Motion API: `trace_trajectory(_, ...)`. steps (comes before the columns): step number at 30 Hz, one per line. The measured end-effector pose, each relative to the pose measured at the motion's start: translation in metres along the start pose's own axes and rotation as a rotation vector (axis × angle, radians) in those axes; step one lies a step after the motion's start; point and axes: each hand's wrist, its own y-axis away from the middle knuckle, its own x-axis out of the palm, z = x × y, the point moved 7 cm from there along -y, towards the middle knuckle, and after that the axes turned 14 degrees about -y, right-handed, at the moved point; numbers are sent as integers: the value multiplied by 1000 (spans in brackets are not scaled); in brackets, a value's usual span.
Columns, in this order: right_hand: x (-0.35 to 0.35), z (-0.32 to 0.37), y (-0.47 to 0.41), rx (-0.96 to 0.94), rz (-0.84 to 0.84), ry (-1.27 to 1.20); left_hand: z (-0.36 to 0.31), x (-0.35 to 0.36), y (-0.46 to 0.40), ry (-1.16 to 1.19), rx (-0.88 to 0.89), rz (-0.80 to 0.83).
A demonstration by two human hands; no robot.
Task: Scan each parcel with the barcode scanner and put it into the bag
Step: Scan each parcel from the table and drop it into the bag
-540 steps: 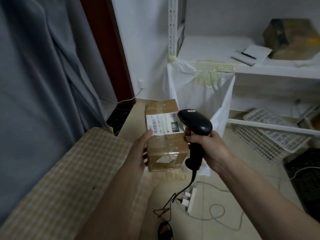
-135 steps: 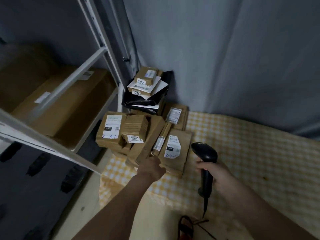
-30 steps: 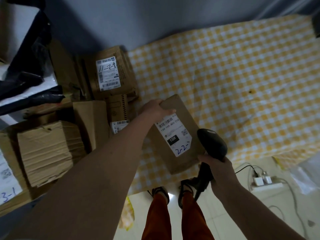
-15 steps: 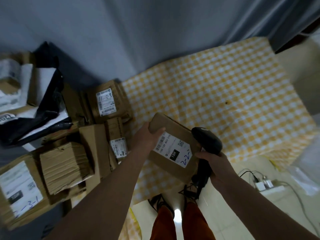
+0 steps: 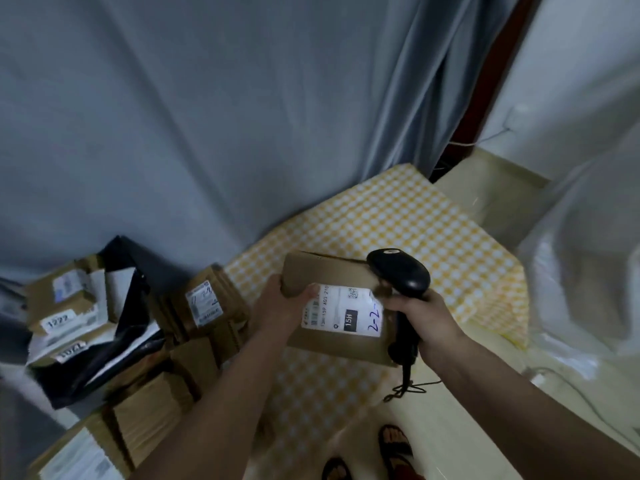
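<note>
Head view. Frame centre: one cardboard parcel held above yellow-checked cloth, white label up, marked "15H". Left hand grips parcel's left edge, thumb over label. Right hand wraps handle of one black barcode scanner; scanner head at parcel's upper right corner. Lower left: pile of at least five more cardboard parcels, one black mailer among them. Right edge: translucent white bag. Upper frame: grey curtain.
</note>
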Motion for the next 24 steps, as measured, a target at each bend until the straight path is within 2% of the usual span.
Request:
trace_trajectory(8,-28,37,60,-181,-101,-17,-31,13,38,126,160,48)
trace_trajectory(13,-67,59,89,-268,-180,-77,-84,22,56,18,292,46)
trace_trajectory(18,-128,85,112,-320,-268,-172,-150,49,88,-47,402,59)
trace_trajectory(24,-240,127,143,-405,-393,-274,-249,113,151,-48,517,114)
